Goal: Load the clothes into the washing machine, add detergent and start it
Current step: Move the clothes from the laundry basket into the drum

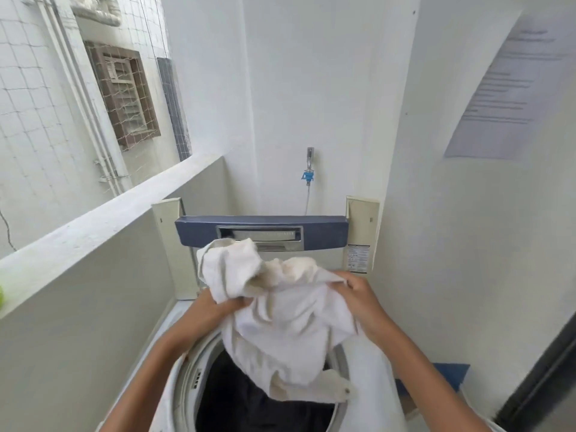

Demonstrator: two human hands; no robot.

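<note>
Two hands are on the job here, and both are gripping one bundle of white clothes right above the open washing machine. The left hand is clenched into the cloth on the near-left side, the right hand pinches a fold at the upper right, and the bundle hangs between them, its lower end drooping over the rim toward the drum. Something dark already lies down inside that drum, so loading looks partly done, though what it is I cannot tell. The lid stands raised at the back, its blue edge facing us. So by my reading we are mid-load: this white bundle has yet to drop in. Detergent? No bottle or scoop shows anywhere, and nothing says it has gone in. The controls are out of sight as well, so starting the machine looks like the last stretch, well ahead. Behind, a tap with a blue fitting sits on the wall.
</note>
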